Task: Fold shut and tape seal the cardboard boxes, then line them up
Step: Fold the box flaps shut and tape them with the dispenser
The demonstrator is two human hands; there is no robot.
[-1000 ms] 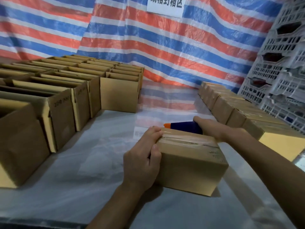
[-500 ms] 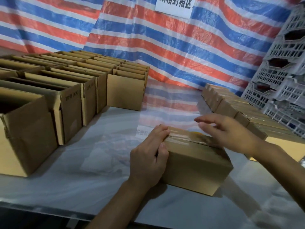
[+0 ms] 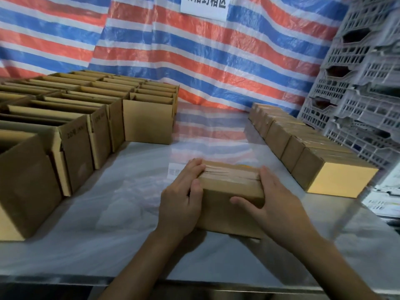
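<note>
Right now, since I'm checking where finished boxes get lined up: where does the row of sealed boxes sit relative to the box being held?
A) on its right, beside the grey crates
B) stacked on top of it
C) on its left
A: the sealed boxes run in a row beside the grey crates, right of the held box; the open boxes stand on its left.
</note>
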